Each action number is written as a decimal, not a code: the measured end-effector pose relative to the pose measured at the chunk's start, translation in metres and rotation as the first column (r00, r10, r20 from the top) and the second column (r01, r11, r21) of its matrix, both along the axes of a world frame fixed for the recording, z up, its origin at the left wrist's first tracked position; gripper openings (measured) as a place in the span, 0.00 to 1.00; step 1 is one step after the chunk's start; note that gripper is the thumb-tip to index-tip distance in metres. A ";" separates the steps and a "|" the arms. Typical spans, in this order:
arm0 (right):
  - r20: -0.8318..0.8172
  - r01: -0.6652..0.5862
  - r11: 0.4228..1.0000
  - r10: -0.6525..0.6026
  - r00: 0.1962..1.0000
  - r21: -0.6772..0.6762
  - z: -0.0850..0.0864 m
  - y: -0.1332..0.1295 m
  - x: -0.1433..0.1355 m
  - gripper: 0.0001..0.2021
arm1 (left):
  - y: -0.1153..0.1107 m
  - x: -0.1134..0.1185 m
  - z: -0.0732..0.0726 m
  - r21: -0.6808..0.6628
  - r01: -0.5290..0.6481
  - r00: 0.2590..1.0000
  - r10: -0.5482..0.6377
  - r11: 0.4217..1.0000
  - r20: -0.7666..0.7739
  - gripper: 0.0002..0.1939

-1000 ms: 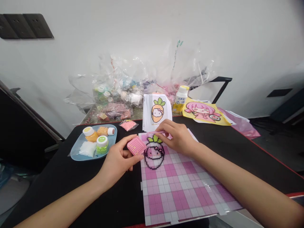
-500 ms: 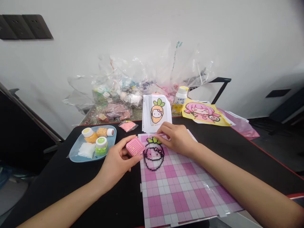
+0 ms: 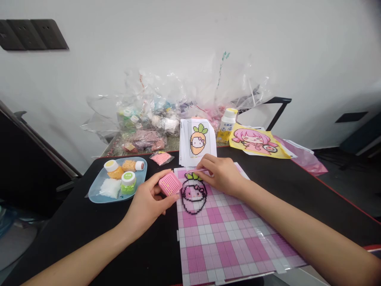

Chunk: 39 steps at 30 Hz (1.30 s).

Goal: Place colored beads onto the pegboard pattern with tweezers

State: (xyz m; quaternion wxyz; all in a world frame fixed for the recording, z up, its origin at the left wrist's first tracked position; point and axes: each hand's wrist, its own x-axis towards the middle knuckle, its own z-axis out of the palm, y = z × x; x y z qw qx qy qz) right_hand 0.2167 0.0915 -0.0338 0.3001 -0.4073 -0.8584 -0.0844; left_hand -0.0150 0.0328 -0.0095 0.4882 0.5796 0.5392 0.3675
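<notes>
My left hand (image 3: 150, 196) is closed around a small pink bead tray (image 3: 170, 184) with ridged slots and a few yellowish beads in it. The tray is tilted, beside the left edge of a pink-and-white checked pegboard (image 3: 220, 238). On the pegboard stands a bead design (image 3: 194, 196), a black carrot-shaped outline with a face and green leaves at its top. My right hand (image 3: 218, 172) rests over the upper part of the board, pinching slim pink tweezers (image 3: 192, 171) by the leaves. The tweezers' tips and any bead in them are too small to make out.
A blue plate (image 3: 98, 194) at left bears bead jars and a white bead bag. Behind the board stand pattern sheets (image 3: 186, 157), a pink bead packet (image 3: 161, 158), a white-and-yellow bottle (image 3: 228, 123) and a yellow-backed picture (image 3: 253, 141). Clear plastic bags (image 3: 166, 91) line the wall.
The view has shifted very slightly. Both hands stay in nearly the same place, the left on the bead tray and the right with the tweezers at the leaves.
</notes>
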 end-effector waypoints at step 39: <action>-0.077 -0.381 0.922 0.386 0.919 0.073 0.008 -0.015 -0.011 0.09 | 0.000 0.001 -0.004 0.003 0.061 0.980 -0.060 0.998 0.187 0.37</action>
